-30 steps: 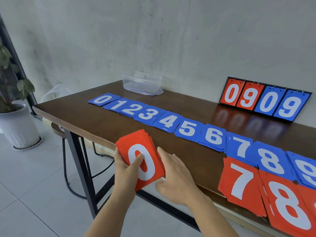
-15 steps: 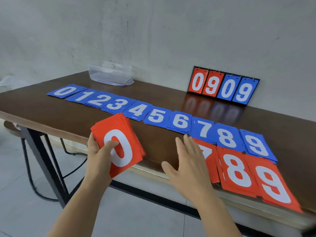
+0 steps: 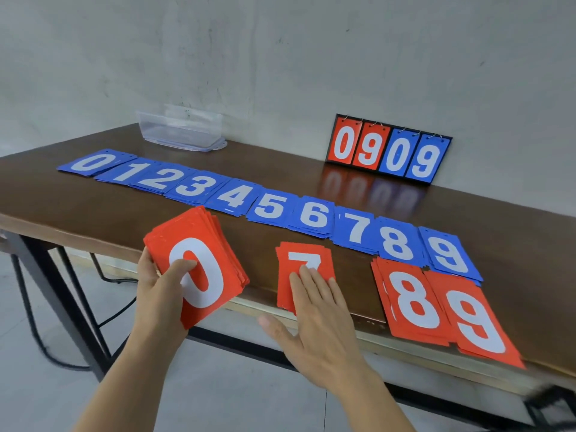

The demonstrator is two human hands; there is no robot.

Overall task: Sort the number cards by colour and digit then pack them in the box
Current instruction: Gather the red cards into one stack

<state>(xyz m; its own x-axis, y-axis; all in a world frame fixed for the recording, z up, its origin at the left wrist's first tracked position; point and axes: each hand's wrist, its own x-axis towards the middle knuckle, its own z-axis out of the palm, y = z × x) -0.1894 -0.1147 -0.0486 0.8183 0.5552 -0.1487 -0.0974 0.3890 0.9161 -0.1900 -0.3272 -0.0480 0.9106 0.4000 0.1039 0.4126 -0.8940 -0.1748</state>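
My left hand (image 3: 162, 285) grips a thick stack of red cards (image 3: 199, 263) with a white 0 on top, held over the table's front edge. My right hand (image 3: 314, 310) lies flat with straight fingers on the red 7 pile (image 3: 304, 260) near the front edge. Red 8 pile (image 3: 411, 302) and red 9 pile (image 3: 477, 322) lie to the right. Behind them a row of blue piles runs from blue 0 (image 3: 93, 162) to blue 9 (image 3: 448, 254). A clear plastic box (image 3: 182, 127) stands at the back left.
A scoreboard stand (image 3: 388, 149) showing 0 9 0 9 leans against the wall at the back. The dark wooden table (image 3: 62, 210) has black metal legs (image 3: 62, 304). Grey floor lies below at the left.
The red 7 pile has slid left, away from the 8 pile, under my right hand. My left hand keeps the red stack in about the same place.
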